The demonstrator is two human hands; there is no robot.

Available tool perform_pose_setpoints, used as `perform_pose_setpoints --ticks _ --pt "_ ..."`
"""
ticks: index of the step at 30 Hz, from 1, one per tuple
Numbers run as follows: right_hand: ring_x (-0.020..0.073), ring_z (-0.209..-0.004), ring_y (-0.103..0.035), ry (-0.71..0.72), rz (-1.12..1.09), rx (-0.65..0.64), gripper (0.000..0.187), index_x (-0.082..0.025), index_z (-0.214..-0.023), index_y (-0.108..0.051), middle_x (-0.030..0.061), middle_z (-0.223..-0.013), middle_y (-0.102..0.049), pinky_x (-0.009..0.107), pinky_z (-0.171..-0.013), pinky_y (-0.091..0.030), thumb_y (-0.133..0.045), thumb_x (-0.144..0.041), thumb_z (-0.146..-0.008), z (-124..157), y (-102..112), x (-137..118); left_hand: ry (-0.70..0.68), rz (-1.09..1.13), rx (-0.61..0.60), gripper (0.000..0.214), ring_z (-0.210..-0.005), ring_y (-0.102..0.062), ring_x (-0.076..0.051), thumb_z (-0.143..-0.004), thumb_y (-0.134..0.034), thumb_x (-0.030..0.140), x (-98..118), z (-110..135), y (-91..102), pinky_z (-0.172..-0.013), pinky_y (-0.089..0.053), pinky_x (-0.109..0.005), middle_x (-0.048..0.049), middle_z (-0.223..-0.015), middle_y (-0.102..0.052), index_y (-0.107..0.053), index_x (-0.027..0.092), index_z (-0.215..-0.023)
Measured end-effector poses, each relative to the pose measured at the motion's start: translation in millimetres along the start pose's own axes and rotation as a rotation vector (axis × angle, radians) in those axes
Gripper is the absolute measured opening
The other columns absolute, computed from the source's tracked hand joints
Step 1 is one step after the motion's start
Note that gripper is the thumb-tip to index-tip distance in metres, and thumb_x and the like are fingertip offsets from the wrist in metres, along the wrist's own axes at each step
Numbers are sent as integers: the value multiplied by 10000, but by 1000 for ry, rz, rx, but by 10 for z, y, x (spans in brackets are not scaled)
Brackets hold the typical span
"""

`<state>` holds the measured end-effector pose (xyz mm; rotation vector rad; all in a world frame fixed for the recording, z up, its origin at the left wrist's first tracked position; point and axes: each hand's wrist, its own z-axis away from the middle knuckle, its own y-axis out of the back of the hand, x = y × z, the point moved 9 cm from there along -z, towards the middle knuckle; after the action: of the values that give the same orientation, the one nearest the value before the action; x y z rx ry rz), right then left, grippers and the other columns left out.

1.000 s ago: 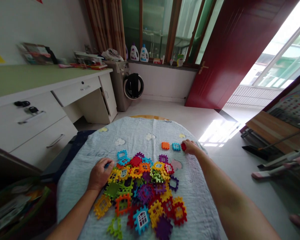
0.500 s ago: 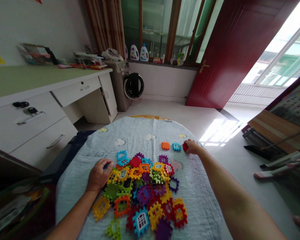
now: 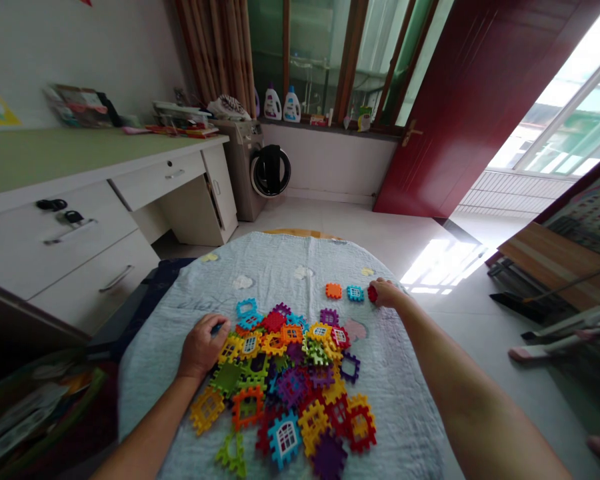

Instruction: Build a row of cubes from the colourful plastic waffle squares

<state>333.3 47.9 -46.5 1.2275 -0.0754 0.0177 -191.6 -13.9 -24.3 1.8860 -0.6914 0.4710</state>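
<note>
My right hand (image 3: 386, 294) reaches out to the far right of the cloth, its fingers closed on a red building tile (image 3: 373, 293). To the left of that tile lie a blue window tile (image 3: 355, 293) and an orange tile (image 3: 333, 291), in a row with gaps between them. My left hand (image 3: 201, 345) rests on the cloth at the left edge of a loose pile of notched plastic tiles (image 3: 294, 385). Its fingers are curled around a dark blue tile (image 3: 217, 329), mostly hidden by them. The pile mixes purple, yellow, green, red, orange and blue pieces, some with window grids.
A pale blue cloth (image 3: 285, 277) covers the round table. Left stand a white desk with drawers (image 3: 87, 233) and a washing machine (image 3: 243, 173) with its door open. A red door (image 3: 445, 113) stands at the back right. A bin (image 3: 40, 413) is at the lower left.
The camera view has shifted slightly, so everything sits a little further right. Both hands stay in nearly the same places, with the red tile still in my right fingers.
</note>
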Motion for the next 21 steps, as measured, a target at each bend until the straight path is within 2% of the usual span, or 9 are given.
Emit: perform_pose_setpoints --ticks 10,15,18,21 --pt "263 -1073 -574 0 -30 13 480 -205 -1203 -623 129 -1221 -573 341 -900 -411 -678 -172 -727 8 -13 6 5 6 -2 274 -854 -652 -219 -811 -488 468 5 0 6 -853 -509 -322 -49 -846 -693 -623 233 -770" --pt "343 -1154 -529 -54 -61 66 715 -222 -1414 -474 177 -1359 -508 422 -906 -415 -662 -179 -726 124 108 -22 12 10 -6 279 -862 -652 -223 -810 -489 467 -10 6 0 -854 -510 -329 -53 -860 -693 -625 228 -770" --pt "376 -1240 -453 -40 -86 130 757 -222 -1466 -406 185 -1443 -443 477 -953 -382 -647 -242 -749 190 245 -224 5 14 -5 271 -850 -649 -217 -808 -490 466 5 1 0 -842 -512 -320 -45 -835 -690 -620 234 -760" --pt "331 -1298 -399 65 -116 173 706 -239 -1454 -424 129 -1478 -432 445 -1016 -338 -632 -332 -786 214 335 -640 3 17 -5 266 -842 -647 -212 -806 -490 465 17 -5 3 -841 -512 -313 -43 -825 -690 -618 237 -758"
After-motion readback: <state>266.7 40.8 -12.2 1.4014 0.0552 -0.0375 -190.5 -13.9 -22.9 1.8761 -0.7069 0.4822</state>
